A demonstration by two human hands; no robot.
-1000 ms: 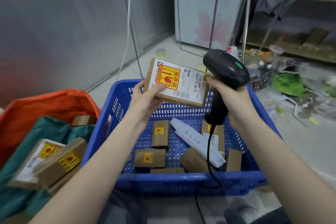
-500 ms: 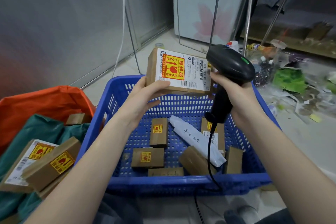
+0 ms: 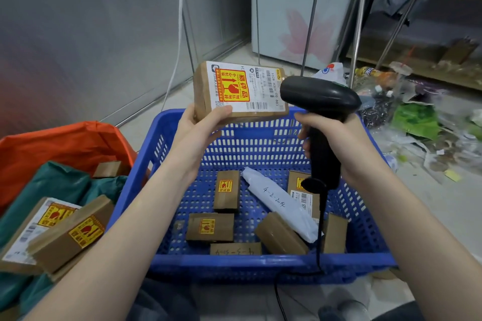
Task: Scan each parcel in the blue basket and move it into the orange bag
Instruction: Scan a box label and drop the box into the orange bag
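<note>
Raised higher, the cardboard parcel point(image 3: 240, 91) stays in left hand point(image 3: 200, 127)'s grip.

Scanner point(image 3: 320, 96) perhaps hiding label's point(image 3: 247, 88) edge

Blue basket point(image 3: 370, 263) open-topped; bare floor patches at 9 and 12 o'clock inside. Cardboard parcels point(image 3: 226, 189) and white mailer point(image 3: 279, 206) crowd centre to 3 o'clock. Scanner cable point(image 3: 320, 237) hangs across 4 o'clock side. Orange bag point(image 3: 62, 143) at 9 o'clock of basket, mouth open, parcels point(image 3: 67, 237) stacked on green cloth point(image 3: 62, 185) inside.
</note>
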